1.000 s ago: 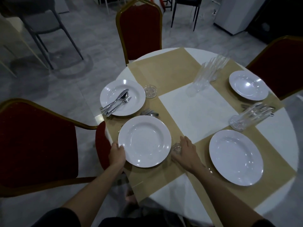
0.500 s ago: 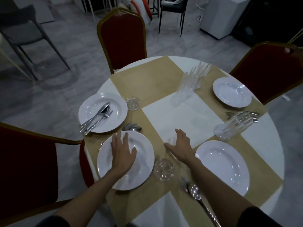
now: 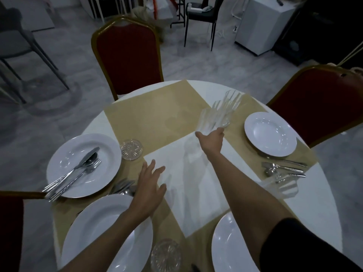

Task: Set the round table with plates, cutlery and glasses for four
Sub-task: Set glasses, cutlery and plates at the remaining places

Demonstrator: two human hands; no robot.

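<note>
The round table [image 3: 316,205] carries several white plates: one at the left [image 3: 64,160] with a knife, spoon and fork [image 3: 78,172] lying on it, one near left [image 3: 94,230] under my left forearm, one near right [image 3: 229,250], one far right [image 3: 270,134]. My right hand [image 3: 212,141] reaches across to the base of a blurred cluster of clear glasses [image 3: 219,114], fingers apart. My left hand [image 3: 151,183] hovers open over the table's middle. Single glasses stand by the left plate [image 3: 131,149], at the near edge [image 3: 166,256] and, blurred, at the right [image 3: 280,186].
More cutlery lies by the far right plate [image 3: 282,167] and between the two left plates [image 3: 122,188]. Red chairs stand at the far side [image 3: 127,54], at the right [image 3: 318,103] and at the left [image 3: 9,222]. A white cabinet [image 3: 261,26] stands behind.
My right hand has stretched from the table's middle out to the glasses. My left hand has left the near plate and moved forward. The view has tilted up.
</note>
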